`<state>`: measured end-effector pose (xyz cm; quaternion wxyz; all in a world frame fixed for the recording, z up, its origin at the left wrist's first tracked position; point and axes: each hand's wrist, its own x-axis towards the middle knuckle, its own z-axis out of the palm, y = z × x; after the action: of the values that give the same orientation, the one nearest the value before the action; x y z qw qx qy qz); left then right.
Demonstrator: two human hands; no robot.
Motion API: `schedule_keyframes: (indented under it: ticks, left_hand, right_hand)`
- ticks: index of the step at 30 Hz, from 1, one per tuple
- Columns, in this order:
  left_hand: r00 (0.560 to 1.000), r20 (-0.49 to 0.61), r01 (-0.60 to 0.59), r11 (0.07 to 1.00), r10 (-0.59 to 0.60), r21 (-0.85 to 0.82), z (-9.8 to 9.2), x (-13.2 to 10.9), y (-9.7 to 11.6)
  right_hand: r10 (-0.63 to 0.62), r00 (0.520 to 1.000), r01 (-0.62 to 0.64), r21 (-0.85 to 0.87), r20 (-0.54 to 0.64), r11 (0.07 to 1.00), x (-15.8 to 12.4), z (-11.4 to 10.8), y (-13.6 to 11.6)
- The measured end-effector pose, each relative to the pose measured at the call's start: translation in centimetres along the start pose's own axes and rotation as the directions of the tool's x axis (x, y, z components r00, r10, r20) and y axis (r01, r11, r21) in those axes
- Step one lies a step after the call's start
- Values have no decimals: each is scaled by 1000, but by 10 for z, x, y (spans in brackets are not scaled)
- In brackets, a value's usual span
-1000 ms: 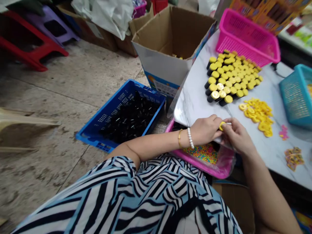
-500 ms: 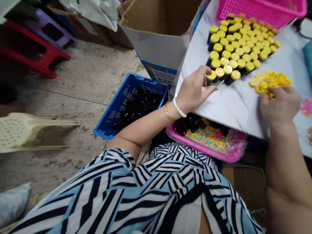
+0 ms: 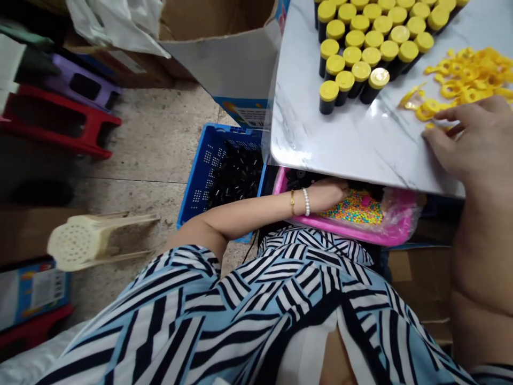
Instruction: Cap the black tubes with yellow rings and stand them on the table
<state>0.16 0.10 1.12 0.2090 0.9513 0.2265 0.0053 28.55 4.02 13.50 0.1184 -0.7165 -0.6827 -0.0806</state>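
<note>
My left hand [image 3: 327,194] reaches into a pink tray [image 3: 395,235] beneath the table's front edge. Small multicoloured beads [image 3: 356,208] and black pieces lie in that tray. The fingertips are hidden there, so what this hand holds does not show. Over the front of a pile of yellow plastic ring pieces [image 3: 468,77], my right hand [image 3: 476,133] has its thumb and fingers curled round a small yellow piece [image 3: 430,126], mostly covered by the fingers. Several black tubes with yellow caps [image 3: 361,70] stand upright in rows on the table, left of the pile.
The white marbled table [image 3: 320,141] has its near left corner close to me. Below on the left is a blue crate [image 3: 192,184] of black pieces. A tall open carton [image 3: 224,64] stands behind it. Farther left are a cream stool [image 3: 76,243] and a red stool [image 3: 60,125].
My left hand has left the capped tubes and dropped into the pink tray. My right hand stays at the yellow pieces. The view has shifted, with the table nearer.
</note>
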Motion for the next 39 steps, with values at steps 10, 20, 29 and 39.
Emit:
schedule_keyframes:
  ticks: [10,20,29,39]
  left_hand:
    - [990,67,-88,907,126,-412,7,10,20]
    - [993,-4,114,960,-119,-256,-1,8,14]
    - [978,148,-140,989,146,-46,3,4,28]
    - [965,86,-192,888,249,-419,11,15,17]
  right_hand:
    - [-35,994,36,-9,100,999,-4,-14,-6]
    - [-15,979,39,-112,204,993,-5,-22,-14]
    - [0,961,51,-177,277,983,1,-33,-15]
    - [-10,951,79,-211,310,974,-2,-21,12]
